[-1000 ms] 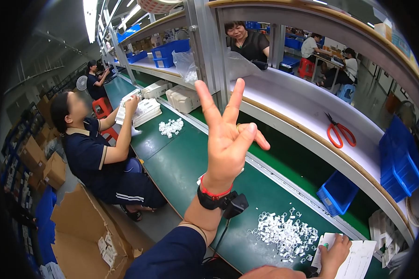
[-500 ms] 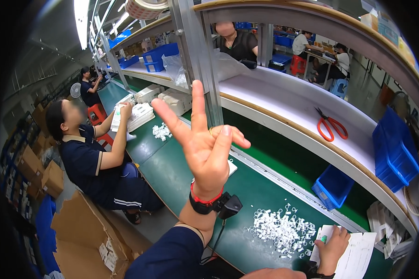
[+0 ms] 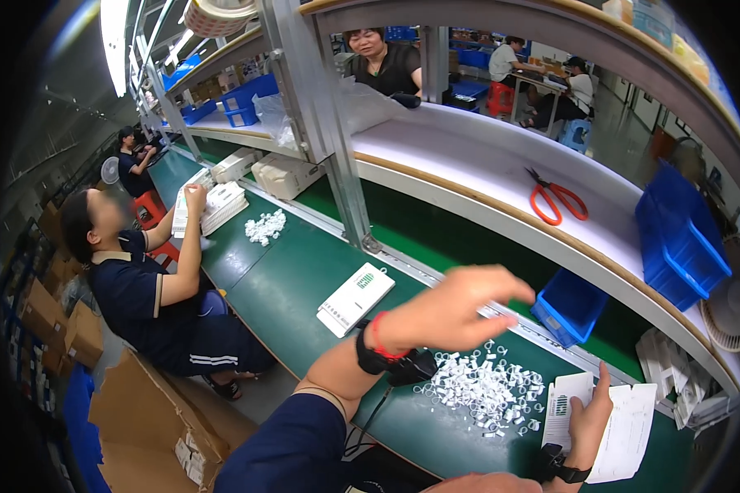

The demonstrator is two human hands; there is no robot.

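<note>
My left hand (image 3: 456,308) hovers palm down, fingers loosely spread and holding nothing, just above a pile of small white plastic pieces (image 3: 485,390) on the green belt (image 3: 279,283). A black band with a red cord sits on that wrist. At the lower right, my right hand (image 3: 588,415) holds a white paper sheet (image 3: 625,431) upright by its edge. A white flat box (image 3: 355,297) lies on the belt to the left of my left hand.
A seated person in dark blue (image 3: 140,279) handles white packets (image 3: 210,205) at the left. A blue bin (image 3: 569,306) stands beyond the pile, red scissors (image 3: 555,199) lie on the white shelf, larger blue bins (image 3: 682,238) at right. Cardboard boxes (image 3: 156,419) stand on the floor.
My left hand came down from a raised finger gesture to a flat hover over the white pieces. My right hand still holds the paper.
</note>
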